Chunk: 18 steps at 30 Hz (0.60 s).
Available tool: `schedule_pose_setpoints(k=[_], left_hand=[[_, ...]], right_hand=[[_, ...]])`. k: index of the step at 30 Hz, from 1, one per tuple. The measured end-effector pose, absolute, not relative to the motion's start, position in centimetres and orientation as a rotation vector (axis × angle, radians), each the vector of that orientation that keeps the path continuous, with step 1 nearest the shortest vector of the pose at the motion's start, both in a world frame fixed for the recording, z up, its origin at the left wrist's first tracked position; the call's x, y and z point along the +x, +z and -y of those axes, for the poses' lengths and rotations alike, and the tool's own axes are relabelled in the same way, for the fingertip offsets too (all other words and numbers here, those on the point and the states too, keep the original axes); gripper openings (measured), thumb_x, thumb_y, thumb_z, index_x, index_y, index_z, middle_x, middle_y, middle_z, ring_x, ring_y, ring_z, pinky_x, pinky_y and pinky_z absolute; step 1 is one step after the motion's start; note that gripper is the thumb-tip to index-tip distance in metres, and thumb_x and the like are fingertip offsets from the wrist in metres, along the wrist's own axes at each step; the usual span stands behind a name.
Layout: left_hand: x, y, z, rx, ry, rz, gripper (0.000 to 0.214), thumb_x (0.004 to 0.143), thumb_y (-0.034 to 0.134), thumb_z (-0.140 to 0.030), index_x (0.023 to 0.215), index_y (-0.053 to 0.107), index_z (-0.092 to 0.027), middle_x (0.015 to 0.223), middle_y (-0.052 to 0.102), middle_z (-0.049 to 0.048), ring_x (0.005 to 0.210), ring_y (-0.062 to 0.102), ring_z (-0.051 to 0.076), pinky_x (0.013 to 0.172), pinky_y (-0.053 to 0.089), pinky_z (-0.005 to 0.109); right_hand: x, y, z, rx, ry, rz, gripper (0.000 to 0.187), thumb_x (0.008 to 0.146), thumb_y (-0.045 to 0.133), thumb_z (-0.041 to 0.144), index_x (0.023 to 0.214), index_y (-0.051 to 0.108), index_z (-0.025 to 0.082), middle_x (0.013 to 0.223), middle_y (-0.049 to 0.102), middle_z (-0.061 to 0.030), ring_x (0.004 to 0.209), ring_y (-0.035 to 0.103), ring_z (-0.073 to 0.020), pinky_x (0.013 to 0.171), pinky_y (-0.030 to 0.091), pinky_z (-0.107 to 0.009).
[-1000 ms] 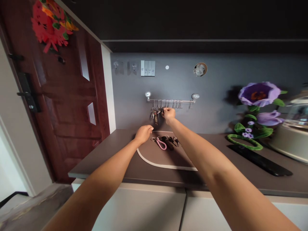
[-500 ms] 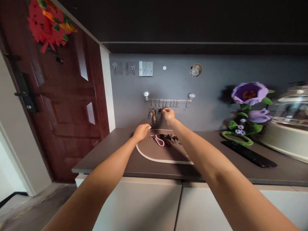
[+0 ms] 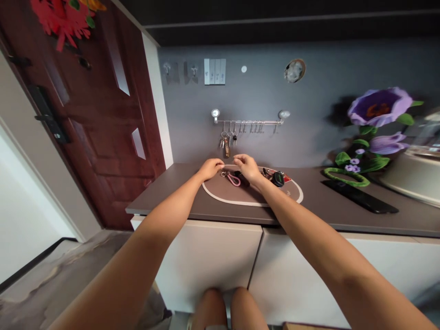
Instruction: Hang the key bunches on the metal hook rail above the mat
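Observation:
My left hand (image 3: 210,169) is over the left back edge of a brown oval mat (image 3: 227,195) with a pale rim. Its fingers are loosely bent, a little apart, and nothing shows in them. Beside them on the mat lies a key ring with a pink loop strap (image 3: 234,180). My right hand (image 3: 248,167) is above the middle of the mat, thumb and fingers apart, partly hiding dark keys beneath it. A black key fob (image 3: 277,179) lies farther right. Behind the hands, keys with a brown tag (image 3: 227,149) and a small black-topped key set (image 3: 234,138) hang from a hook rail (image 3: 249,122).
Purple artificial flowers (image 3: 380,107) and a black flat object (image 3: 360,197) are on the right of the counter (image 3: 161,190), next to a pale rounded appliance (image 3: 412,178). A dark shelf (image 3: 275,20) overhangs the back. A red-brown door (image 3: 103,133) stands at left.
My right hand has come down from the hook rail to above the mat. The small black-topped key set now hangs free of it. My view has tilted downward.

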<state>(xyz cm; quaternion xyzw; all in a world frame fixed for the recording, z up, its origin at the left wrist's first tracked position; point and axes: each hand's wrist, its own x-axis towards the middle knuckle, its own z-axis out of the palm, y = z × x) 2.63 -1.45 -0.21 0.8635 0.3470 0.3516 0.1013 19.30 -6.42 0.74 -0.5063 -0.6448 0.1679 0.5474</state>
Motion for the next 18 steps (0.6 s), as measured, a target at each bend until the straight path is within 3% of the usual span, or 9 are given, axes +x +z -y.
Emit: schedule_pose_setpoints(k=[8,18], left_hand=[[2.6,-1.1,0.6,2.608,0.876,-0.998,0.02,0.076,0.05,-0.023,0.084,0.067,-0.015,0.083,0.066,0.0049,0.075,0.057,0.016,0.071,0.04,0.025],[2.6,-1.0,0.9,2.667,0.735,-1.084,0.019,0.074,0.055,-0.028,0.077,0.068,-0.015,0.08,0.066,0.0048,0.07,0.056,0.014,0.066,0.038,0.024]], right_hand=[[19.5,-0.1,7.4,-1.408,-0.015,1.968,0.019,0.08,0.048,0.02,0.09,0.064,0.016,0.092,0.066,-0.007,0.084,0.058,-0.0157,0.079,0.041,-0.027],[19.4,-0.3,6.4,-1.508,-0.073,2.06,0.02,0.08,0.047,0.021,0.084,0.066,0.016,0.086,0.067,-0.0062,0.078,0.057,-0.0142,0.072,0.039,-0.023]])
